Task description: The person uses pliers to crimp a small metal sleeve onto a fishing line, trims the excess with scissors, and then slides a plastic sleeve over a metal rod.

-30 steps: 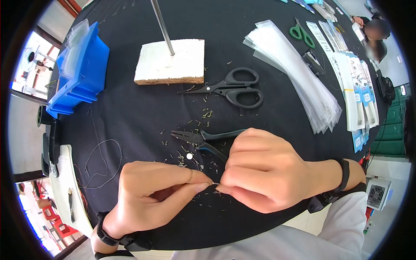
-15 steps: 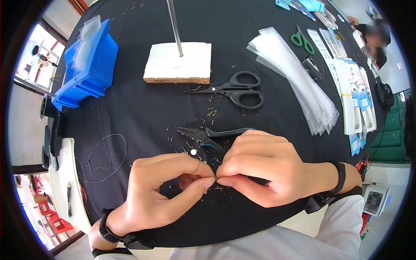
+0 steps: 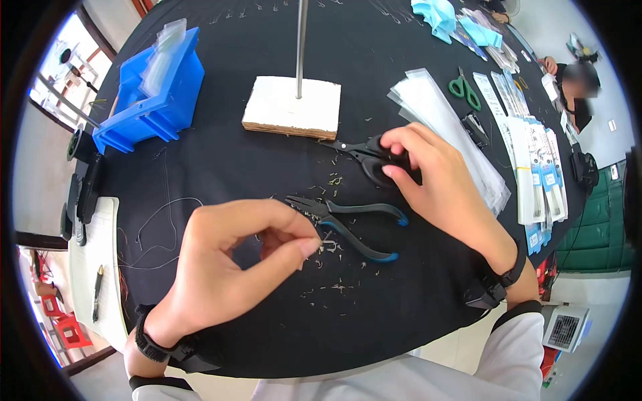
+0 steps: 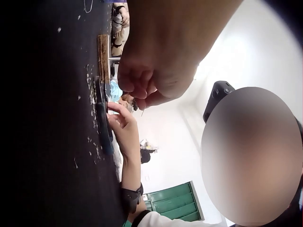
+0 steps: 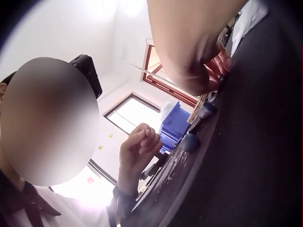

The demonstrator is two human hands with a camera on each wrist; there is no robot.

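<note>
Thumb and fingertips of the left hand (image 3: pixel 234 267) pinch a small thin piece (image 3: pixel 325 243), pale and partly hidden by the fingers; its thin end (image 4: pixel 143 113) shows below the left hand (image 4: pixel 158 75) in the left wrist view. The right hand (image 3: pixel 445 184) has thumb and fingers around the handles of the black scissors (image 3: pixel 366 156), which lie on the cloth with blades pointing left. In the right wrist view the right hand (image 5: pixel 201 66) is low at the cloth. Black-and-blue pliers (image 3: pixel 348 234) lie between the hands, handles apart.
A metal rod stands in a white block (image 3: pixel 291 110) behind the scissors. Blue bin (image 3: pixel 164 100) stands back left; notebook (image 3: pixel 97 267) and pen lie left. Clear sleeves (image 3: pixel 441 120), green scissors (image 3: pixel 463 90) and packets (image 3: pixel 538 174) are right. Small clippings dot the cloth.
The right hand has left the left hand's fingertips and moved forward to the black scissors, taking their handles. The left hand still pinches. The head view has shifted, and the pliers are more exposed.
</note>
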